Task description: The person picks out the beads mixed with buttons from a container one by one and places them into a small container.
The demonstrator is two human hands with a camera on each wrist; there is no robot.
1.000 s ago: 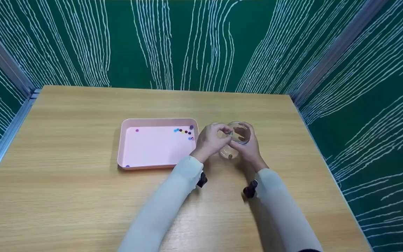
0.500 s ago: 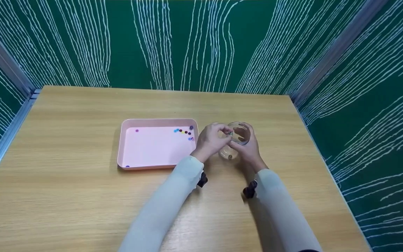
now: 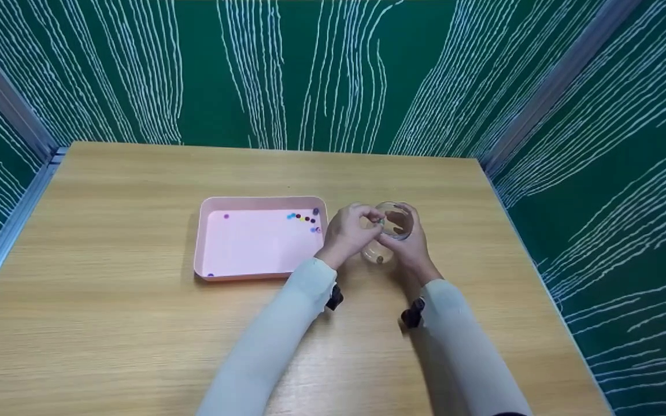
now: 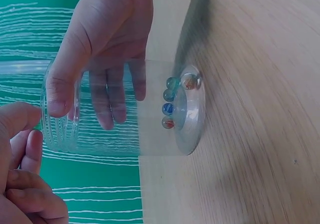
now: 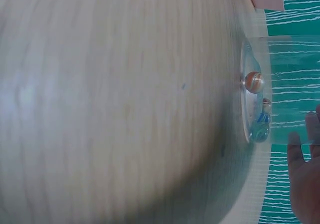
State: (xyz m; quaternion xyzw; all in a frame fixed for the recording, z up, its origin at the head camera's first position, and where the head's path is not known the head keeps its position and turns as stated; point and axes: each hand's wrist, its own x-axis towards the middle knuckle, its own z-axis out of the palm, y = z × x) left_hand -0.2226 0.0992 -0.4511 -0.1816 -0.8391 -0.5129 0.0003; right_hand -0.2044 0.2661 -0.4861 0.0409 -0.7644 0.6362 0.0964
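A clear glass jar [image 3: 378,249] stands on the table, its mouth tilted toward the head camera's far side in perspective. My right hand [image 3: 413,245] grips it near the rim, thumb on the near side; the left wrist view shows that thumb and the fingers around the glass. At the mouth, my left hand [image 3: 346,234] pinches a small green marble [image 3: 381,222], mostly covered by the fingertips. Several glass marbles lie on the jar's bottom, among them a blue one [image 4: 168,109], a reddish one [image 4: 168,122] and an orange-brown one [image 5: 254,82].
Left of the jar sits a shallow pink tray [image 3: 252,248]. Several small coloured balls [image 3: 302,218] are in its far right part, with a pink one [image 3: 226,216] and a dark blue one [image 3: 210,275] toward the left. Green walls with white lines surround the wooden table [image 3: 136,346].
Almost nothing differs. Both hands keep their places at the jar, and slightly more of the green marble shows between the left fingertips.
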